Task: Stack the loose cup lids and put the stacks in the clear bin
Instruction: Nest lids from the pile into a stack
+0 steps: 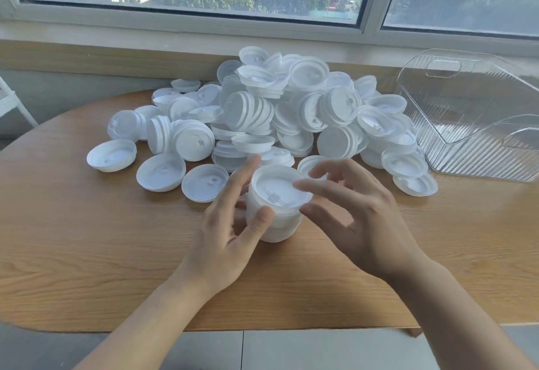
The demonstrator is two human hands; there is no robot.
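Left hand [230, 223] grips the lid stack [275, 206], right hand [358, 221] loose beside it — clear bin [472, 124] holds nothing.

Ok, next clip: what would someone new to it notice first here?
Probably the big heap of loose white cup lids piled at the back of the wooden table below the window. Next, the short stack of lids standing near the front, with the left hand curled round its side and the right hand spread just beside its top. At far right stands the clear bin, with no lids visible in it.
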